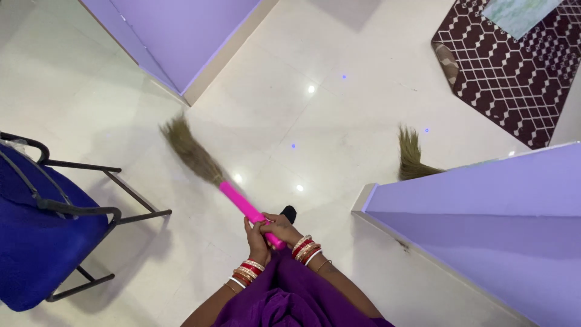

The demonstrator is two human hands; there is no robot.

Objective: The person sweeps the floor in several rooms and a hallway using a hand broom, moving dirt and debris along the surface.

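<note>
**Both hands on a pink-handled grass broom, white tile floor**

Far left, near edge: a blue chair (36, 242) with a black metal frame, standing on the white tiled floor (315, 127). One armrest curves over the seat; the sled legs run out to the right toward the middle of the floor.

Upper left of centre: a lilac wall corner (181, 42) with a pale skirting strip along its base, pointing down into the scene.

Centre: the broom (209, 172). Its dry grass head is blurred, lying out to the left and far side, tips toward the lilac corner. The pink handle (245, 208) slants down to the right into the hands.

Near centre: left hand (257, 242) wrapped around the lower handle, fingers clenched on it, thumb side up. Red, white and gold bangles (247, 270) on the wrist. Right hand (282, 229) just beside it, touching, fingers closed over the same handle end. More bangles on that wrist. Purple garment (290, 297) below both forearms. A dark toe shows just beyond the right hand.

Right of centre: a second grass broom head (411, 156) sticks out from behind a lilac partition (484, 230) that fills the near right.

Far right: a maroon rug (508, 79) with a white geometric pattern, a pale mat lying on its far corner.
</note>
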